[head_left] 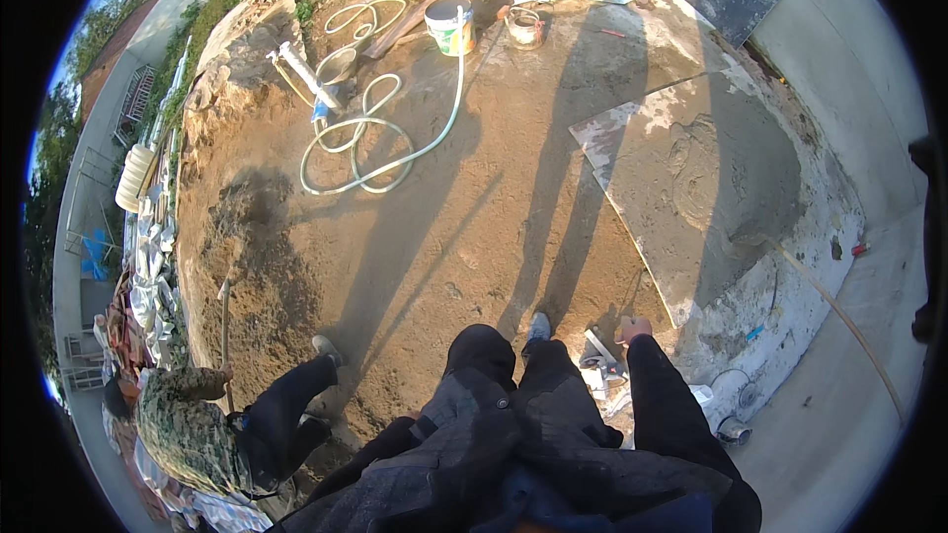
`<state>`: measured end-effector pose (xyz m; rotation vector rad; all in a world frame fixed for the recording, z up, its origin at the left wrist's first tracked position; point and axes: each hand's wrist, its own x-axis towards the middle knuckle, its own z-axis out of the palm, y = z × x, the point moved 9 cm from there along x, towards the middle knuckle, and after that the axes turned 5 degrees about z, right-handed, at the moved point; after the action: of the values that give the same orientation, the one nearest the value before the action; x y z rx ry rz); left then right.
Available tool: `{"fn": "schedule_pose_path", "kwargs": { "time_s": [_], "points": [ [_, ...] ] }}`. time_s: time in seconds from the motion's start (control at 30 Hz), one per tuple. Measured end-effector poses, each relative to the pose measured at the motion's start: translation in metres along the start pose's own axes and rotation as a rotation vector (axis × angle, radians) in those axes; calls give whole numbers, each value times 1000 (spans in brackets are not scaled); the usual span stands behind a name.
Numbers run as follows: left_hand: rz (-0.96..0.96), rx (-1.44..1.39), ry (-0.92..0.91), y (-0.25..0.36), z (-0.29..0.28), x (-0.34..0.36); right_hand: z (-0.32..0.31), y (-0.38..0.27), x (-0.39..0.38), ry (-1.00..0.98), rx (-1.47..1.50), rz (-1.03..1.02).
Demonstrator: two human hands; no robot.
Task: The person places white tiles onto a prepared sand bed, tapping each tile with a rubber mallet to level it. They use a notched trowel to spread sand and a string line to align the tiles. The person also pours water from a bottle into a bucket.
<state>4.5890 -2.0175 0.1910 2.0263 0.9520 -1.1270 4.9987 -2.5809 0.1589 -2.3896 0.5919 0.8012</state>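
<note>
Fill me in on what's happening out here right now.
The person wearing the camera stands on bare sandy ground, their right hand by a trowel-like tool at the edge of a flat mortar bed; the left hand is not in view. A co-worker in a camouflage jacket holds a shovel in a sand heap. Farther off lie a coiled hose and two buckets.

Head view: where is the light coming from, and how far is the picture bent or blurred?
Head view: low sun behind the wearer throws long shadows up across the sandy ground; fisheye bends the concrete edge toward a black rim; the right hand is small but fairly sharp, the left hand hidden; the co-worker at lower left looks stretched.
</note>
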Motion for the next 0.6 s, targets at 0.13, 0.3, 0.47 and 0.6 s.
{"fn": "schedule_pose_path", "kwargs": {
  "time_s": [0.13,0.3,0.47,0.6],
  "points": [
    [58,-55,37,125,-57,49,-117,-295,77,9,279,-298],
    [96,-51,27,241,-125,146,-155,-496,136,-116,590,-471],
    [137,43,-33,333,-217,270,-107,-504,270,-205,375,-174],
    [372,243,-70,414,-324,339,-103,-391,327,-195,118,213]
  ]
}}
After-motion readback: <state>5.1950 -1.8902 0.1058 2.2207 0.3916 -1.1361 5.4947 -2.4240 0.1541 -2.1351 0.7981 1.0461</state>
